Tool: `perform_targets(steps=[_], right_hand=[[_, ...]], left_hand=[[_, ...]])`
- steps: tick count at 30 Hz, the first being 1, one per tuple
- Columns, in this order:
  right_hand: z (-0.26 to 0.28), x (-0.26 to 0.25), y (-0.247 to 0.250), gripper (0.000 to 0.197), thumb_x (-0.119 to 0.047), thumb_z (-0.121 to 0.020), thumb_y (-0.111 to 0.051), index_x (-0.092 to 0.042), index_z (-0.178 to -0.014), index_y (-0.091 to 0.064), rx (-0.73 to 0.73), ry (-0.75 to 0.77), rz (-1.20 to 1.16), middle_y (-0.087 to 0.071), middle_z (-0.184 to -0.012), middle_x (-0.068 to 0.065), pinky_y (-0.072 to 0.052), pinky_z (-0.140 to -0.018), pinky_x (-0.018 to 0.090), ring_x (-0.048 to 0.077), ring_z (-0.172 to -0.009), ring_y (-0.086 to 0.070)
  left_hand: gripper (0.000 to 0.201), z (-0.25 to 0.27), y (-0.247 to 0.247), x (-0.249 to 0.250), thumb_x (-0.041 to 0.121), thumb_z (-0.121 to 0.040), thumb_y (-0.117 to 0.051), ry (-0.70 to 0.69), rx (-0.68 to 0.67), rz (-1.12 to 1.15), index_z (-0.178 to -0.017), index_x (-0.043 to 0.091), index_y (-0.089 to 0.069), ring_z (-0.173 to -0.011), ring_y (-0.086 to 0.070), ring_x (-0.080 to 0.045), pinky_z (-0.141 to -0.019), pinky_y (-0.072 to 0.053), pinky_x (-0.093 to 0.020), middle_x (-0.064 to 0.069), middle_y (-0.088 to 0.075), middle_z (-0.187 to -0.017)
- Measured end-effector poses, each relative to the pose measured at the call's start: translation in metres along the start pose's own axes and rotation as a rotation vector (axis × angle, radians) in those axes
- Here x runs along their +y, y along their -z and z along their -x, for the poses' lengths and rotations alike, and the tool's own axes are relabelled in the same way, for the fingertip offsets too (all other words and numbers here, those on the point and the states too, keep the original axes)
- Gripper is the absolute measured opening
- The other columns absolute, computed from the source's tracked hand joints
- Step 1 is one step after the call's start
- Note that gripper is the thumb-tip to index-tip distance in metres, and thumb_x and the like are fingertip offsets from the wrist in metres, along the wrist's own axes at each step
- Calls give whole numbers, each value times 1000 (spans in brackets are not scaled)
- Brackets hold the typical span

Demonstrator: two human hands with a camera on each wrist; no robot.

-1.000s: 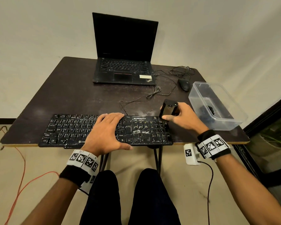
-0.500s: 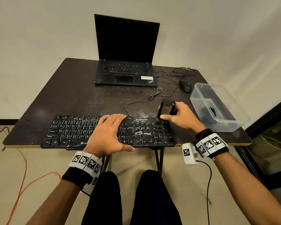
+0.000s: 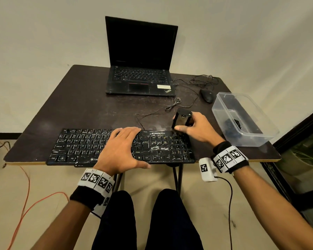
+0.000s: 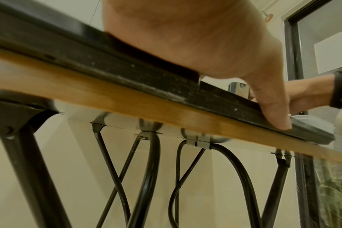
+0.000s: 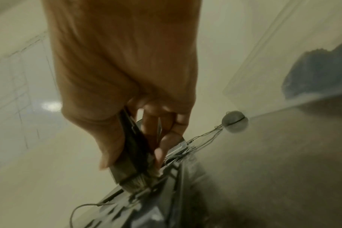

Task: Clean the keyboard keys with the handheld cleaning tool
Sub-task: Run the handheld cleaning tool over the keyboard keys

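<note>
A black keyboard (image 3: 83, 147) lies along the near edge of the dark table (image 3: 90, 107). My left hand (image 3: 122, 148) rests flat on its middle with fingers straight, thumb (image 4: 271, 108) on the front edge of the keyboard (image 4: 146, 80). My right hand (image 3: 197, 129) grips a black handheld cleaning tool (image 3: 182, 119) upright over the keyboard's far right corner. In the right wrist view the right hand (image 5: 127, 77) holds the tool (image 5: 131, 148) with its brush bristles (image 5: 136, 184) touching the keys (image 5: 146, 205).
An open black laptop (image 3: 140, 80) stands at the back of the table. A black mouse (image 3: 207, 95) with a tangled cable (image 3: 177, 101) lies to its right. A clear plastic box (image 3: 242, 120) with dark items sits at the right edge.
My right hand has shifted the tool slightly left along the keyboard's far right corner. My left hand has stayed flat on the keys.
</note>
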State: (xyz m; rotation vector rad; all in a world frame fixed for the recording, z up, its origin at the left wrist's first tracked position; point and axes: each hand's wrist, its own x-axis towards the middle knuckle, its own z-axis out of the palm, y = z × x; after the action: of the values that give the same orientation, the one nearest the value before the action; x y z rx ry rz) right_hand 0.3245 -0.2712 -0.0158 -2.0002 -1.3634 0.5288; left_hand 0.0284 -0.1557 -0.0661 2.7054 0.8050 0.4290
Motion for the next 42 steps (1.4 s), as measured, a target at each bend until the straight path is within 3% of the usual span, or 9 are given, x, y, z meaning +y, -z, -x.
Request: perform_targets(steps=[3, 16, 21, 25, 28, 31, 34, 38, 42], right_hand=[[0, -4, -5, 60, -57, -67, -81, -26, -119, -75, -82, 9, -44, -80, -111, -5, -57, -104, 49, 17, -108, -75], [-15, -13, -11, 57, -55, -70, -85, -26, -117, -75, -50, -37, 8, -80, -109, -6, -58, -101, 49, 15, -104, -75], [-18, -14, -7, 43, -40, -81, -89, -25, -118, -73, -35, -29, 65, -79, -109, -7, -58, -100, 46, 15, -104, -73], [-8, -13, -15, 37, -40, -81, -88, -30, -114, -75, -156, 36, 63, -80, -106, -9, -59, -99, 47, 10, -101, -75], [-9, -18, -18, 43, -51, -77, -83, -31, -114, -75, -75, 74, 125, -80, -105, -9, -60, -94, 45, 14, -97, -75], [-10, -22, -18, 37, -41, -84, -85, -32, -118, -75, 0, 105, 209, -80, -106, -6, -58, -93, 39, 15, -95, -72], [-2, -25, -21, 33, -36, -85, -86, -37, -116, -75, -130, 127, 101, -80, -107, -10, -60, -92, 39, 11, -98, -74], [-10, -22, -21, 40, -46, -79, -84, -33, -115, -75, -47, 112, 105, -80, -106, -9, -60, -95, 46, 15, -99, -74], [-10, -24, -19, 33, -28, -85, -87, -33, -115, -76, -171, 153, 7, -80, -110, -7, -59, -100, 48, 20, -105, -75]], left_hand=[[134, 0, -1, -1, 99, -51, -61, 2, 0, 1, -157, 22, -39, -147, -35, -10, -130, -9, -34, 8, -43, -159], [133, -1, -1, 0, 100, -51, -60, -5, 0, 4, -156, 21, -40, -146, -37, -11, -130, -10, -36, 8, -45, -158], [133, -1, -1, 0, 100, -50, -61, 5, -5, 5, -156, 22, -39, -147, -36, -11, -131, -11, -37, 9, -44, -158], [132, 0, -1, -1, 98, -50, -63, 3, 11, 14, -155, 22, -40, -145, -37, -11, -130, -11, -36, 8, -45, -157], [132, 1, -2, -1, 98, -49, -65, 3, 7, 16, -155, 22, -41, -145, -39, -12, -129, -14, -38, 8, -47, -156], [131, 1, -2, -1, 98, -49, -65, 0, 13, 15, -154, 22, -42, -144, -39, -12, -129, -16, -39, 8, -48, -155], [131, 0, -2, -1, 96, -49, -66, -1, 17, 20, -154, 23, -41, -145, -39, -11, -129, -14, -37, 9, -47, -156], [131, 1, 0, -1, 97, -50, -65, 2, 7, 11, -155, 22, -40, -145, -38, -11, -129, -14, -38, 8, -46, -156], [132, 0, -1, -1, 98, -50, -64, 3, 11, 14, -155, 21, -41, -146, -39, -12, -130, -15, -39, 7, -46, -157]])
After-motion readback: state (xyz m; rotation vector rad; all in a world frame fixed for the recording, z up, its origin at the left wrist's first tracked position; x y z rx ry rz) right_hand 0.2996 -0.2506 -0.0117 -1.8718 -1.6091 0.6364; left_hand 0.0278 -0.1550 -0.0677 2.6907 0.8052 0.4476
